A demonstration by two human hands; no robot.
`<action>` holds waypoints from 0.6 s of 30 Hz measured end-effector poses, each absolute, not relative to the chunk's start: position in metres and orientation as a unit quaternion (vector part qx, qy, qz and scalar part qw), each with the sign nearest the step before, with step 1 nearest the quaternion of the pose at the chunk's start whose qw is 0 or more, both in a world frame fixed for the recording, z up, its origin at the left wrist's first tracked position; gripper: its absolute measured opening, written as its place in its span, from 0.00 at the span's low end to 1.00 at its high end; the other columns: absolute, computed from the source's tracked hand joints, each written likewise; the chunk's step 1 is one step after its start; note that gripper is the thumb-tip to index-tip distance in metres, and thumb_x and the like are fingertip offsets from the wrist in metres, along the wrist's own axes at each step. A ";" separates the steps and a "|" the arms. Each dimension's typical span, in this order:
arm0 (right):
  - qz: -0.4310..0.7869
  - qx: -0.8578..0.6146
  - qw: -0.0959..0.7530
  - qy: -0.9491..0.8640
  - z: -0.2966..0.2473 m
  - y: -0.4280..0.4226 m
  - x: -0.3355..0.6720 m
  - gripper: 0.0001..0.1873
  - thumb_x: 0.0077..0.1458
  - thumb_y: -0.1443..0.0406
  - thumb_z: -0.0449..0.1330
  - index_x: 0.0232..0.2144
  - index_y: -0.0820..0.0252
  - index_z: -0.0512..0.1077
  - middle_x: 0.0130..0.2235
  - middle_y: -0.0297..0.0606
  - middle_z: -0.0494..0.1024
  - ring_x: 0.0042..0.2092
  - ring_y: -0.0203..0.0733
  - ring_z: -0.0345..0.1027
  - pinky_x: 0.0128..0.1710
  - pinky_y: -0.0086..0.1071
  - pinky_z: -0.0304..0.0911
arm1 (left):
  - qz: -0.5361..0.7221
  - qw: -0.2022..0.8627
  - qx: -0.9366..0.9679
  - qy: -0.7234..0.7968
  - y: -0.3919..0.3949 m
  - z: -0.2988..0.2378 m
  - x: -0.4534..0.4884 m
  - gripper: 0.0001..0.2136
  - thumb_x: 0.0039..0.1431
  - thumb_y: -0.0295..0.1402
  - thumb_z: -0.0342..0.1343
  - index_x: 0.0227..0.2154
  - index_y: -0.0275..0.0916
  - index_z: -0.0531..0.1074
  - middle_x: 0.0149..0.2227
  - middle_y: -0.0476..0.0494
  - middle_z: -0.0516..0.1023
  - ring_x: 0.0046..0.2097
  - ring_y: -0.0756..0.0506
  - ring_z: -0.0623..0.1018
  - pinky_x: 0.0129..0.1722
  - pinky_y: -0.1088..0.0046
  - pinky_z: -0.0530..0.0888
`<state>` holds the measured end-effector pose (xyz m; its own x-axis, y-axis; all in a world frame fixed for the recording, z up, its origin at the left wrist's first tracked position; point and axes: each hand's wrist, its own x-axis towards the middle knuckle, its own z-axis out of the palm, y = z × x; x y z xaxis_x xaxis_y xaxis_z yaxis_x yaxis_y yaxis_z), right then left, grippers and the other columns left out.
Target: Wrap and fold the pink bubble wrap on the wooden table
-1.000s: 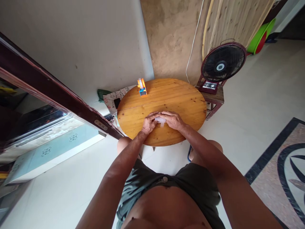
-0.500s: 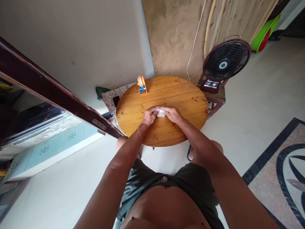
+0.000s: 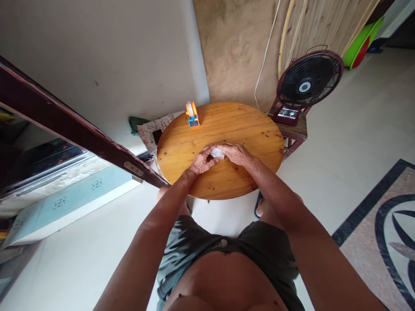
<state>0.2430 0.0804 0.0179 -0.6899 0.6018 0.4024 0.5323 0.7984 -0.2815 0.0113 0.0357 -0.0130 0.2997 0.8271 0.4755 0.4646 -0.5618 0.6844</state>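
Observation:
Both my hands rest together near the middle of a round wooden table (image 3: 253,129). Between them lies a small whitish translucent thing (image 3: 217,153), too small to name. My left hand (image 3: 201,160) has its fingers curled against the thing's left side. My right hand (image 3: 236,153) lies over its right side with the fingers bent down onto it. An orange and blue tape dispenser (image 3: 192,115) stands at the table's far left edge, well away from both hands.
A dark red electric fan (image 3: 308,84) sits on a low stool (image 3: 293,129) right of the table. A dark door frame (image 3: 81,129) runs along the left. Newspaper and a phone (image 3: 158,136) lie on the floor behind the table. A patterned floor inlay (image 3: 385,224) lies at the right.
My hands have stayed together on the whitish thing and shifted slightly; the left hand's fingers have spread a little. The view has tilted a bit.

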 end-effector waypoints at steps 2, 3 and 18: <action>0.067 -0.310 0.236 -0.919 0.019 0.080 0.244 0.23 0.67 0.67 0.53 0.61 0.51 0.72 0.54 0.40 0.80 0.52 0.45 0.76 0.54 0.35 0.69 | 0.421 0.207 0.779 0.416 0.036 -0.014 0.011 0.30 0.58 0.53 0.62 0.58 0.40 0.73 0.56 0.34 0.76 0.61 0.35 0.74 0.63 0.55 0.70; 0.065 -0.310 0.234 -0.919 0.020 0.079 0.244 0.23 0.67 0.67 0.52 0.61 0.52 0.72 0.53 0.40 0.81 0.51 0.45 0.76 0.53 0.35 0.70 | 0.420 0.204 0.779 0.419 0.036 -0.014 0.011 0.29 0.59 0.53 0.61 0.57 0.39 0.73 0.56 0.34 0.76 0.60 0.35 0.74 0.63 0.56 0.71; -0.024 -0.318 0.261 -0.911 0.014 0.068 0.243 0.24 0.63 0.73 0.52 0.56 0.54 0.76 0.55 0.43 0.78 0.55 0.46 0.72 0.55 0.35 0.70 | 0.420 0.180 0.787 0.415 0.032 -0.011 0.014 0.27 0.65 0.54 0.54 0.56 0.39 0.75 0.56 0.32 0.76 0.57 0.38 0.77 0.60 0.60 0.73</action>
